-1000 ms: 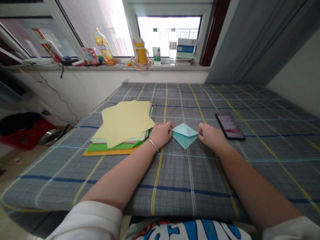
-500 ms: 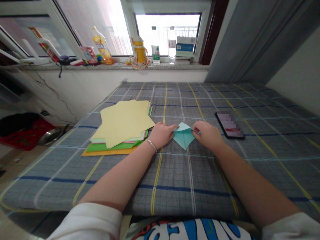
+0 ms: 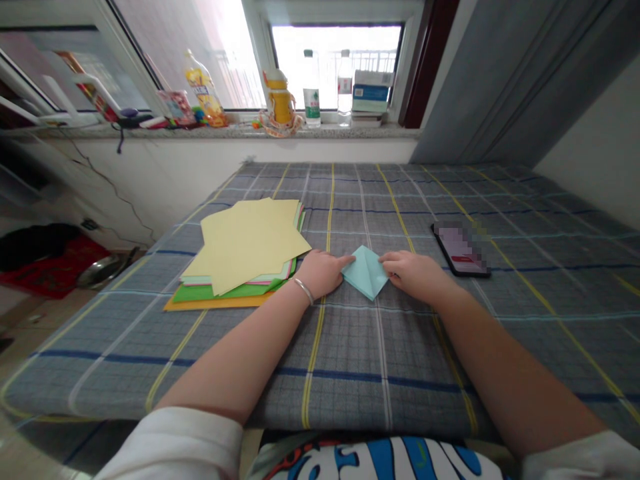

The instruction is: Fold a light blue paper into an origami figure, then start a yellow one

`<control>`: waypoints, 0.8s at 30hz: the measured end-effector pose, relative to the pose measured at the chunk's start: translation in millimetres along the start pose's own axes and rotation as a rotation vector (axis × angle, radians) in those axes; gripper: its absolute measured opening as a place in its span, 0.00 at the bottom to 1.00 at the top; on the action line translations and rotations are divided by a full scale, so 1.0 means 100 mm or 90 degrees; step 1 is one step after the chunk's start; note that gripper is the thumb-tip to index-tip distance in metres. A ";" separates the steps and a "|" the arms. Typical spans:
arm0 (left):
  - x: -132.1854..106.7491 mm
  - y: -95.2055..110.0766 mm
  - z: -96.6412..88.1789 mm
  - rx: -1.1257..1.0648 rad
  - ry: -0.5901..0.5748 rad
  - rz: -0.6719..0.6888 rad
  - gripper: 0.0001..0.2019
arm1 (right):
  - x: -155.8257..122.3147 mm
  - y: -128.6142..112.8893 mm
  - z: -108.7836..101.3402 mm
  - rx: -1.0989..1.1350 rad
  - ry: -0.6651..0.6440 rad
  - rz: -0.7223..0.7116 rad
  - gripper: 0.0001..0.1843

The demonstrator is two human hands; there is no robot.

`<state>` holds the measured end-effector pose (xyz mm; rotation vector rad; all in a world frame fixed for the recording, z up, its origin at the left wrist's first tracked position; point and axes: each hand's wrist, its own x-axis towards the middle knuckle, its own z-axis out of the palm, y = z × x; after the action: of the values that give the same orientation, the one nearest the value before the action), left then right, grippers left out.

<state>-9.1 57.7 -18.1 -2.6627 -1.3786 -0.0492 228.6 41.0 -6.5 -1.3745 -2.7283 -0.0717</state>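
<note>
Since the previous frame, the upper flap of the folded pale-blue paper (image 3: 367,272) has been brought down over the darker teal face, so that only the paler side is now shown. Little displacement of the left hand (image 3: 323,273) is noted, while the right hand (image 3: 417,273) has been shifted slightly at the paper's edge.

The paper is located flat on the plaid cloth (image 3: 350,353), between the two hands. Its upper-left edge is touched by the extended index finger (image 3: 346,263) of the left hand; its right side is met by the curled fingers (image 3: 391,257) of the right. Whether the paper is pinched or merely pressed on either side cannot be told.

A diamond outline is presented, one corner being directed toward the windowsill (image 3: 240,135) and the opposite one toward the person. A crease is seen running down from the far corner; no clearly longer axis can be established.

Open cloth is found beyond the paper and between it and the near edge. Leftward room is bounded by a stack of coloured paper (image 3: 250,243), just beside the left hand; a smartphone (image 3: 461,253) is placed to the right, apart from the right hand.
</note>
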 end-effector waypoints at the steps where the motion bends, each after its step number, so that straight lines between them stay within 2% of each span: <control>1: 0.00 0.01 0.00 -0.005 0.000 0.002 0.24 | 0.00 -0.01 0.00 -0.009 0.000 -0.001 0.09; 6: -0.03 0.06 -0.06 -0.018 0.012 -0.015 0.20 | 0.00 -0.05 -0.02 -0.044 -0.012 0.001 0.10; 10: -0.03 0.15 -0.03 -0.025 0.095 -0.020 0.19 | 0.00 -0.07 -0.01 -0.062 -0.019 0.012 0.11; 13: -0.01 0.25 0.07 -0.033 0.143 0.031 0.24 | 0.01 -0.08 0.00 -0.067 -0.028 0.024 0.11; 15: 0.01 0.31 0.14 -0.038 0.135 0.056 0.26 | 0.01 -0.09 0.00 -0.071 -0.031 0.028 0.11; 18: 0.02 0.39 0.22 -0.044 0.117 0.049 0.27 | 0.01 -0.10 0.01 -0.076 -0.030 0.035 0.12; 24: 0.01 0.44 0.25 -0.043 0.095 0.036 0.29 | 0.00 -0.10 0.06 -0.045 -0.024 0.080 0.16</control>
<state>26.3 37.3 -47.9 -2.6880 -1.2779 -0.2881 220.4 36.0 -12.9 -1.5779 -2.6867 -0.1353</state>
